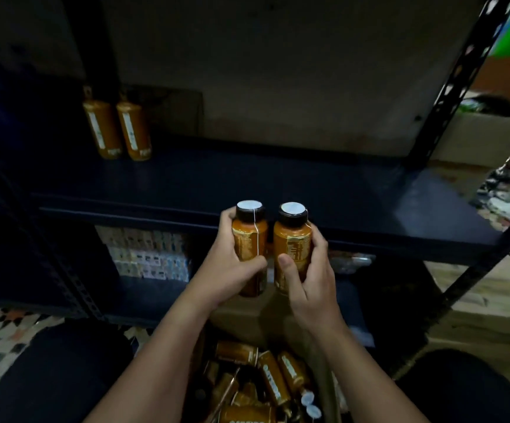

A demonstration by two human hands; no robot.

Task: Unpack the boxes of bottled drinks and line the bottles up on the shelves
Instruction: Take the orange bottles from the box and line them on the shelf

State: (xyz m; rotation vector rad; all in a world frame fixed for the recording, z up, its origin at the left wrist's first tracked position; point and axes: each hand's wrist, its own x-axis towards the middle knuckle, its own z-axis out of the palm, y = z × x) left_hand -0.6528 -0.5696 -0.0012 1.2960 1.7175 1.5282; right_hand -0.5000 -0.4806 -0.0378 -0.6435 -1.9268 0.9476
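Nearest me, between my knees, sits the open box (262,389) with orange bottles lying jumbled inside, some caps (308,401) showing white at the right side. Patterned floor tiles (0,334) show at the near left.

Just beyond the box, my two hands are raised side by side. My left hand (229,270) is wrapped around the left bottle (249,236), thumb across its front, fingers behind. My right hand (308,279) is closed around the right bottle (291,242), thumb on its label. Both bottles stand upright, black-capped with white tops, nearly touching each other, held in front of the near edge of the dark shelf (278,184) and not resting on it.

Under that shelf, on the lower level to the left, I see stacked pale cartons (147,254).

Farther back, at the far left of the shelf, two shelved bottles (118,129) stand close together. The black metal upright (449,87) rises at the right, with cardboard (479,138) and clutter beyond it.
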